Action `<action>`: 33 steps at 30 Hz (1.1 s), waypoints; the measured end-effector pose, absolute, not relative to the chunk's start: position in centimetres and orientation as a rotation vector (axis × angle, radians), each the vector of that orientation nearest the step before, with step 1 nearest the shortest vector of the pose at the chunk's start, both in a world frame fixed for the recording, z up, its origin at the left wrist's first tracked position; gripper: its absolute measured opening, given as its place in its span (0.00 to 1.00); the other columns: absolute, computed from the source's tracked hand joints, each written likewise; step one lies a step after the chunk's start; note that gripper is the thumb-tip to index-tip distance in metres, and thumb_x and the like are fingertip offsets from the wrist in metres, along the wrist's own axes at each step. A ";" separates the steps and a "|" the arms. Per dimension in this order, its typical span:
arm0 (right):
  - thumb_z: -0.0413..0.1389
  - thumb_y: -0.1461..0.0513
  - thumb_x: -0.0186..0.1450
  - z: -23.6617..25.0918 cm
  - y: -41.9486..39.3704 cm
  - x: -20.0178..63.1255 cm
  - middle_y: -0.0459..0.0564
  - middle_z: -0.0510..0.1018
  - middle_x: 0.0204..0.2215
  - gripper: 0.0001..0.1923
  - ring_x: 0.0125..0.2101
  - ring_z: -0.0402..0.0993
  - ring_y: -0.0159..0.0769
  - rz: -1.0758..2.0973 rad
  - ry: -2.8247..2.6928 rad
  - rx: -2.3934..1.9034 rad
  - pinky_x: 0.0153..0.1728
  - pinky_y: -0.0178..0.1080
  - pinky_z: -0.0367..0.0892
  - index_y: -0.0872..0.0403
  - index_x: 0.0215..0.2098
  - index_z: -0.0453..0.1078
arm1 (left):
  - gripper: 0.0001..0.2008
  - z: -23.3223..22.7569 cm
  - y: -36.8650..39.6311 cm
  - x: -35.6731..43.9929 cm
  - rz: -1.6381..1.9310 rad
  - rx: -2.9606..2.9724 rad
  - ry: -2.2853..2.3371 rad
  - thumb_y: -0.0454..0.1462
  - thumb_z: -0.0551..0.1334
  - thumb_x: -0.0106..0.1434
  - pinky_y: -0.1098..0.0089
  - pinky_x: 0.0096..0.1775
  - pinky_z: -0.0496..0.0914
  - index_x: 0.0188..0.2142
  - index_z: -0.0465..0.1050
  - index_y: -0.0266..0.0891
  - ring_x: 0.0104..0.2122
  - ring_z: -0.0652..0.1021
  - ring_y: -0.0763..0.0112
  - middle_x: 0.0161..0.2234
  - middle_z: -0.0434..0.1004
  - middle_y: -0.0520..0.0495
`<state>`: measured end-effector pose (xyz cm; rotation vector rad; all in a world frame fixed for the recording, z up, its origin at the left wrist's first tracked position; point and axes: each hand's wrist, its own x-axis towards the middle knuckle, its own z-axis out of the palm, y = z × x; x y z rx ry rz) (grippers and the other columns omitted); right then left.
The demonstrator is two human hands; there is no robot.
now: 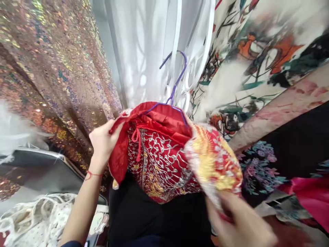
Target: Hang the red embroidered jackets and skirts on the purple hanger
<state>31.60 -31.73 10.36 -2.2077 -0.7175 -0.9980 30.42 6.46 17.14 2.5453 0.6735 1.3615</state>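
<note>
- two hands work in my head view, spread wide apart, with one red embroidered jacket (164, 151) between them.
- my left hand (104, 140) is closed on the jacket's edge, thumb against the red lining (119, 151); i take it that this grip keeps that panel folded back.
- my right hand (239, 219) is motion-blurred; its fingers look curled tight around the lower edge of the gold-patterned panel (213, 157), though i can't make out the fingertips. pulling outward there seems to be what keeps the front spread.
- the purple hanger (177, 82) sits in the neckline, its arms running inside, presumably to carry the shoulders. i can't tell whether its hook bears on anything.
- relative to the fingers: the jacket's body lies between the hands, its edges within each grip, the silver-patterned part touching neither hand.
- a red tie cord (138, 137) dangles inside, just to the right of the left thumb, untouched.
- below, the jacket hangs in front of black clothing (159, 223).
</note>
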 end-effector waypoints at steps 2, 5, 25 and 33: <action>0.56 0.61 0.67 8.0 -28.2 34.0 0.46 0.78 0.22 0.05 0.19 0.71 0.34 -1.138 -0.764 -2.277 0.23 0.36 0.63 0.52 0.34 0.72 | 0.18 15.5 6.1 30.1 1.230 2.607 0.669 0.50 0.60 0.65 0.71 0.27 0.54 0.26 0.74 0.40 0.20 0.66 0.73 0.18 0.68 0.52; 0.50 0.62 0.69 6.9 -25.1 38.5 0.48 0.77 0.22 0.07 0.20 0.73 0.37 -1.261 -0.658 -2.309 0.25 0.37 0.65 0.54 0.36 0.70 | 0.18 14.7 4.7 29.5 1.256 2.553 0.587 0.47 0.59 0.64 0.72 0.26 0.54 0.23 0.71 0.39 0.18 0.62 0.77 0.16 0.63 0.54; 0.49 0.67 0.66 3.7 -15.8 42.1 0.50 0.76 0.24 0.08 0.26 0.73 0.38 -0.860 -0.936 -2.244 0.31 0.38 0.64 0.54 0.34 0.69 | 0.12 12.3 -1.3 33.2 1.021 2.784 0.545 0.40 0.57 0.69 0.68 0.27 0.62 0.30 0.75 0.42 0.25 0.78 0.64 0.25 0.79 0.45; 0.55 0.58 0.70 8.0 -16.8 41.5 0.54 0.81 0.36 0.09 0.36 0.79 0.43 -0.417 -1.221 -2.145 0.39 0.43 0.74 0.56 0.44 0.69 | 0.08 14.1 -1.4 32.0 1.336 2.511 0.382 0.43 0.62 0.65 0.67 0.31 0.70 0.39 0.72 0.42 0.29 0.78 0.67 0.32 0.79 0.48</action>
